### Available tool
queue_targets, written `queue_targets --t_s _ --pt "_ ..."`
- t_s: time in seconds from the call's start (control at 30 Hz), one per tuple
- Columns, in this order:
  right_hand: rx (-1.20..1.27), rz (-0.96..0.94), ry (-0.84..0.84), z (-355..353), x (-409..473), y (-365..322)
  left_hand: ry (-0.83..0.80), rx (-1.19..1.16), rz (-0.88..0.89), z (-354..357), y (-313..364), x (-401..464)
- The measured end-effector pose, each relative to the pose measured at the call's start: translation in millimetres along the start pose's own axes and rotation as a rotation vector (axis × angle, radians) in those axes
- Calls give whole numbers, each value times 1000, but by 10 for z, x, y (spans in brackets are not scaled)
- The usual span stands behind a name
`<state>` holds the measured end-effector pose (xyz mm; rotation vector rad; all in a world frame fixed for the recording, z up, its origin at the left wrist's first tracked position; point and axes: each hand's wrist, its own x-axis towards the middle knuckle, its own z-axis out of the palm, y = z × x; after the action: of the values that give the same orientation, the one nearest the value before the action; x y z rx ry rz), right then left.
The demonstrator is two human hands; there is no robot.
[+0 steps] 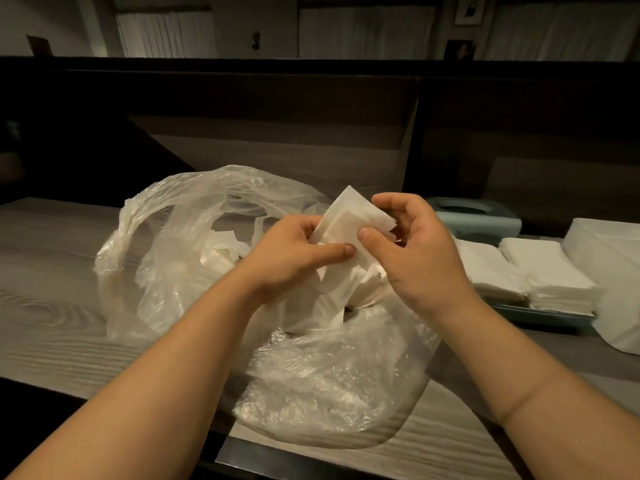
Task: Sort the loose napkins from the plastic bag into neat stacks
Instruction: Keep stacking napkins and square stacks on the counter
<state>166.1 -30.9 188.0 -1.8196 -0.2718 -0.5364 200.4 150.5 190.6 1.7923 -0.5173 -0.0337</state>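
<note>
A small bundle of white napkins [349,220] is held above the open mouth of a clear plastic bag [311,375], which lies crumpled on a grey wood-grain table [52,306]. The bundle is pinched from both sides: the left hand [294,254] has its fingers curled behind the lower left edge with the thumb laid across the front, and the right hand [412,251] has its thumb pressed on the front face while its fingers are curled round the far right edge. The napkins in the bundle are fanned slightly, with uneven corners seen at the upper right. More loose napkins [221,251] are seen through the plastic inside the bag, jumbled and lying at mixed angles, and others are heaped just beneath the hands. To the right of the bag, two squared stacks of napkins [540,271] are set side by side on a pale blue tray [540,318], touching each other. A larger white block of paper [609,258] is placed at the far right edge, just beside the tray. Behind the stacks, a pale blue tissue holder [474,216] is seen near a dark wooden partition [277,133].
</note>
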Motion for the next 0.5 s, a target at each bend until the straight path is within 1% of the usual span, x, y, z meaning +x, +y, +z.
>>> queue_targets --t_s 0.1,0.17,0.3,0.4,0.5 --pt "144 68 -44 -14 9 -29 -11 -54 -16 -11 49 -22" --pt "198 66 -73 -28 8 -52 -78 -87 -42 -56 80 -35" --pt "221 18 -112 -66 17 -71 -239 -359 -150 -148 133 -87" --pt "258 14 -121 -95 29 -94 -319 -426 -138 -204 147 -100" --pt "290 0 -150 -88 9 -134 -356 -429 -111 -205 158 -99"
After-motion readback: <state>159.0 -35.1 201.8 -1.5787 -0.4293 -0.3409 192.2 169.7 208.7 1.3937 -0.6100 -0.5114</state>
